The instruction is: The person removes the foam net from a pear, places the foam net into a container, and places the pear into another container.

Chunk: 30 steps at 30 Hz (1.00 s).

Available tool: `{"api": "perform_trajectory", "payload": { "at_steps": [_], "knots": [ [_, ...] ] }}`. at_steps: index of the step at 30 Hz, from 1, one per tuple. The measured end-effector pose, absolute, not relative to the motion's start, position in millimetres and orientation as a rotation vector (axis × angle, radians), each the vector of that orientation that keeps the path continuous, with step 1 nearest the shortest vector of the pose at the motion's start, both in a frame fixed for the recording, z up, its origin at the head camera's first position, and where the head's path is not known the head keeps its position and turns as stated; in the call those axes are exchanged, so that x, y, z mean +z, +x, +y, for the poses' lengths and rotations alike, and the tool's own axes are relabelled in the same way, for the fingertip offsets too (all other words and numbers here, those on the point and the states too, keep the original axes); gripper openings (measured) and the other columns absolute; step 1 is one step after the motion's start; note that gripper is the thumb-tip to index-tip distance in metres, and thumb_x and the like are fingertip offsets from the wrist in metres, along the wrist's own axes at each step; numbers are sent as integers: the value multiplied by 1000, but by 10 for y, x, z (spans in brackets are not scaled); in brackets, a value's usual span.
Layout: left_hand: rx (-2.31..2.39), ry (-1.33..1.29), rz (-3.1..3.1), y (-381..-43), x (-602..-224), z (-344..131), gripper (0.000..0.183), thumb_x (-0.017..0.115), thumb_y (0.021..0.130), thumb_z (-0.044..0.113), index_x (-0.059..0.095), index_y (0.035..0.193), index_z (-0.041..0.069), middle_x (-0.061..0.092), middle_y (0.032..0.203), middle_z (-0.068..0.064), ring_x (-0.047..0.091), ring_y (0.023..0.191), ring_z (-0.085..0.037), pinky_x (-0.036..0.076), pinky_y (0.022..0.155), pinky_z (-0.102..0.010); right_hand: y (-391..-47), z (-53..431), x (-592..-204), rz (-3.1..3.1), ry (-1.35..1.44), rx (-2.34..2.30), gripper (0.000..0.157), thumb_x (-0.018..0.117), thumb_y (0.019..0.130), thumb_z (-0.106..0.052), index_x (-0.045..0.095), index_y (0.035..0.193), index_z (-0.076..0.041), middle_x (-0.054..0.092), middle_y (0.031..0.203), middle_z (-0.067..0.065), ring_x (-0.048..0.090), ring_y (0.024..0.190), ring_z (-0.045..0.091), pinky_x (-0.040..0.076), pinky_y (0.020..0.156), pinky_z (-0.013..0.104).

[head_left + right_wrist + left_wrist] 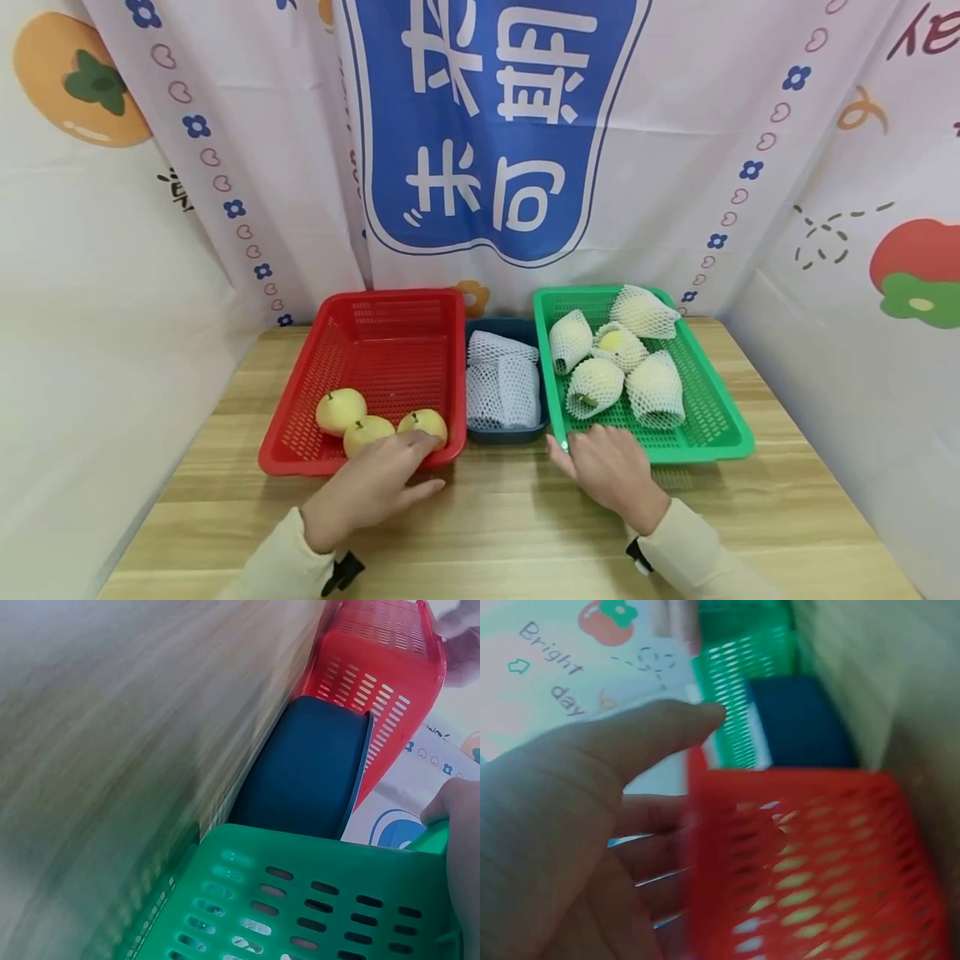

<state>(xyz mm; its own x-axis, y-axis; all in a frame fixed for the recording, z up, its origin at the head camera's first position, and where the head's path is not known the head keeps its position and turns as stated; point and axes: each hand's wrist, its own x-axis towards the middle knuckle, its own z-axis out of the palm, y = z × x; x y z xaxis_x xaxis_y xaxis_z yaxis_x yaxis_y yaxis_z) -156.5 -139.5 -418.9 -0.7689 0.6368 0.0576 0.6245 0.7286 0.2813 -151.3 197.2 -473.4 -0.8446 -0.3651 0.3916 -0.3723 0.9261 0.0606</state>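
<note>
My left hand point(378, 483) reaches over the front rim of the red basket point(390, 333), its fingers inside and its thumb held apart outside. Its fingertips are beside the rightmost of the yellow pears point(424, 423); the wrist view shows the fingers fairly straight behind the basket wall. At the front left of the green basket point(720, 429), my right hand point(611, 471) holds the rim, thumb over the edge and fingers bent inward, partly hidden. Several pears in white foam nets point(595, 387) lie in that basket.
Between the baskets stands a dark blue bin point(510, 436) with folded white foam nets point(519, 392). All three containers sit on a wooden table point(495, 533). A printed cloth point(300, 150) hangs right behind them, with white walls at both sides.
</note>
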Motion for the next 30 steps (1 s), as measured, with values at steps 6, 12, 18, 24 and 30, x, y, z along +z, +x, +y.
{"api": "perform_trajectory", "payload": {
  "at_steps": [6, 12, 18, 24, 30],
  "knots": [
    [298, 1088, 3123, -1577, -4504, -1257, 29, 85, 89, 37, 70, 95, 13, 66, 84, 2, 57, 69, -10, 51, 58, -27, -1522, 1961, -4755, -2636, 549, 21, 60, 58, 102, -43, 28, 55, -23, 20, 49, -11, 24, 41, 5, 22, 36, 25],
    [-35, 1105, 3395, -1607, -4741, -1167, 29, 86, 86, 37, 72, 99, 15, 69, 83, 2, 69, 72, -15, 54, 52, -32, -1526, 1975, -4766, -2597, 561, 14, 59, 58, 101, -43, 27, 55, -23, 20, 48, -11, 24, 41, 6, 22, 36, 24],
    [-96, 1113, 3456, -1616, -4790, -1167, 28, 88, 85, 34, 71, 99, 16, 70, 83, 2, 69, 72, -15, 56, 54, -32, -1543, 2008, -4685, -2746, 622, 114, 60, 56, 105, -50, 34, 57, -23, 27, 49, -10, 34, 42, 7, 30, 39, 25],
    [-105, 1080, 3444, -1602, -4793, -1169, 28, 87, 85, 34, 71, 100, 16, 69, 83, 2, 68, 71, -15, 56, 54, -32, -1576, 2160, -4368, -3139, 798, 630, 55, 46, 109, -56, 58, 70, -18, 46, 62, -9, 49, 56, 7, 49, 62, 29],
    [-95, 1093, 3446, -1618, -4800, -1149, 28, 86, 86, 34, 71, 102, 16, 70, 85, 3, 68, 71, -14, 57, 55, -32, -1714, 2412, -3897, -3329, 848, 658, 57, 57, 106, -51, 70, 128, 0, 75, 125, 15, 72, 117, 30, 55, 105, 52]
  ]
}}
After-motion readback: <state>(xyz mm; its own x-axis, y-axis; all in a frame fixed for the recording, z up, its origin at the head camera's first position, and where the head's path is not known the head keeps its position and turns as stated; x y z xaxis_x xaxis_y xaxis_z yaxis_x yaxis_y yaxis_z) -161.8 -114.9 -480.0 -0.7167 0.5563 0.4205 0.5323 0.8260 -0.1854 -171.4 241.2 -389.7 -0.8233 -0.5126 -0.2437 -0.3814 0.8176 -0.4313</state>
